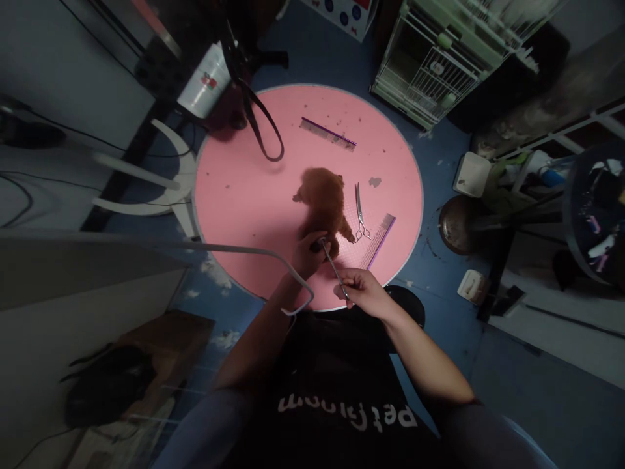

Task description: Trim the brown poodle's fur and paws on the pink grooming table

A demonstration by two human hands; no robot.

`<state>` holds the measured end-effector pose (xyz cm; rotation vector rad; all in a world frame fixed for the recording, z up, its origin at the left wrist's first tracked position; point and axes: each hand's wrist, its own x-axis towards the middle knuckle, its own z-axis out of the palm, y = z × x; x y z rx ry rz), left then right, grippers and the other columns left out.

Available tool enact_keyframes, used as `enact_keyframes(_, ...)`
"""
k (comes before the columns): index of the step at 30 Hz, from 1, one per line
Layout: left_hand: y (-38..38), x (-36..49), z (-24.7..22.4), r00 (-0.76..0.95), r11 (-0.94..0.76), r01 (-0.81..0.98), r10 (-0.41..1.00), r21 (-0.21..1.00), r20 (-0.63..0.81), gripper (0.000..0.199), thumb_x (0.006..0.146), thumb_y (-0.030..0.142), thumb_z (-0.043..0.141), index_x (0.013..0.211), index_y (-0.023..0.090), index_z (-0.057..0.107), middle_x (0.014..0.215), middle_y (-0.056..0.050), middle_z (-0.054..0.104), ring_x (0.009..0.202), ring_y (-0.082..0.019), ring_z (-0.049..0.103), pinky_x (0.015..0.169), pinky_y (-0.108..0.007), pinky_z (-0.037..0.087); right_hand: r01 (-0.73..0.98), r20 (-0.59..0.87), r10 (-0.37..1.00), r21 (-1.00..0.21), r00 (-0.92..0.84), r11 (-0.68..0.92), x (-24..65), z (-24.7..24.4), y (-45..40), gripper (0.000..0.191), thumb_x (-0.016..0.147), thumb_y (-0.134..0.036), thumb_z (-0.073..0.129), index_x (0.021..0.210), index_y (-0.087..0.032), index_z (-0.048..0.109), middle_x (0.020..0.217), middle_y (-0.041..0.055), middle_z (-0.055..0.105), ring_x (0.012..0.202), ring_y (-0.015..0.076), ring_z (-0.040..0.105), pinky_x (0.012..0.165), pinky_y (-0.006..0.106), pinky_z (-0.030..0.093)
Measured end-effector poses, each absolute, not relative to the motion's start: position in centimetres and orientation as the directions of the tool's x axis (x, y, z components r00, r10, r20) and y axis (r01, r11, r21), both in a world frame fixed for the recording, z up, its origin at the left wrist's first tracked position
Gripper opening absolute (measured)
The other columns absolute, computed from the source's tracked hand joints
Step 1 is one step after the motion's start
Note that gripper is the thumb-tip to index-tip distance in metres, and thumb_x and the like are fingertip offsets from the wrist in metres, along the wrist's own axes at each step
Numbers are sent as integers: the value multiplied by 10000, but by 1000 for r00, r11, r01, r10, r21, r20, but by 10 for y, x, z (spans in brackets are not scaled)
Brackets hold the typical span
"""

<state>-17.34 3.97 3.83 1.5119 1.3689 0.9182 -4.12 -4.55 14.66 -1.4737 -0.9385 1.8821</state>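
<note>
A small, curly brown dog [322,195] stands on the round pink grooming table [234,215]. My left hand [311,253] is closed on the dog at its end nearest me; the exact part gripped is hidden. In my right hand [362,290] is a pair of slim metal scissors [333,266], fingers curled round the handles. The blades reach the fur beside my left fingers. Another pair of scissors [360,212] lies right of the dog. A purple-backed comb [382,241] rests next to it, and a second purple comb [328,133] lies farther back.
A black strap loop [266,127] hangs over the table's back left. A pale bent bar [244,249] crosses above my left forearm. Beyond the table stand a green wire cage [430,71] and, at right, a round dark tool tray [598,215]. Fur clumps [375,182] dot the tabletop.
</note>
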Motion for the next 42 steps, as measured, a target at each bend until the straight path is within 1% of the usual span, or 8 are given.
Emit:
enact_keyframes(6,40,-173,39,142,-23,349,989,937,-28,259,699,206,690,954,169,719,900,-79,677,765,-175,662,688,-281,577,-12,-622,770,-776,-143,-630,-42,140,-38,199,709,-363,642,770,-176,609,583,-49,512,503,71,455,420,175,406)
enact_keyframes(13,40,-174,39,145,-59,374,989,925,5,250,698,180,701,947,172,725,932,-89,676,783,-185,661,731,-316,582,18,-596,775,-795,-210,-607,-45,144,-44,228,743,-341,641,655,-202,483,562,-72,430,475,57,388,431,186,429)
enact_keyframes(20,38,-172,36,124,-131,401,988,907,87,265,679,143,729,944,154,729,1061,-141,632,969,-242,648,839,-352,567,113,-652,751,-758,-104,-643,-42,146,-39,239,732,-397,656,712,-186,547,574,-63,459,483,64,416,411,181,401)
enact_keyframes(26,36,-172,35,135,-153,421,985,894,105,234,708,150,712,939,180,728,1068,-127,641,976,-245,649,849,-358,562,133,-650,748,-760,-133,-637,-46,147,-37,224,742,-346,630,672,-199,475,559,-74,440,472,59,410,441,196,442)
enact_keyframes(31,37,-173,34,150,-174,427,981,887,120,248,704,135,702,948,166,727,1057,-128,655,1009,-257,641,868,-360,552,135,-616,759,-787,-208,-602,-45,159,-47,298,772,-351,635,638,-214,407,525,-89,368,440,52,351,403,185,369)
enact_keyframes(34,37,-172,32,145,-159,441,984,883,105,252,710,142,702,961,165,722,1020,-108,672,1010,-255,637,870,-359,550,132,-628,759,-778,-174,-614,-43,156,-48,296,759,-374,651,650,-210,429,523,-88,393,444,56,365,399,184,338)
enact_keyframes(38,35,-172,30,169,-208,438,974,874,147,254,729,147,691,981,152,715,952,-94,678,1008,-251,638,890,-366,545,140,-662,743,-748,-94,-649,-42,145,-41,266,726,-412,656,687,-193,509,569,-68,468,475,66,423,417,192,396)
enact_keyframes(42,34,-172,28,182,-258,442,964,859,196,258,737,159,678,991,152,727,1071,-133,648,943,-235,654,859,-355,561,137,-665,739,-746,-110,-651,-44,142,-37,247,715,-385,650,676,-193,500,572,-68,466,487,62,435,428,186,434)
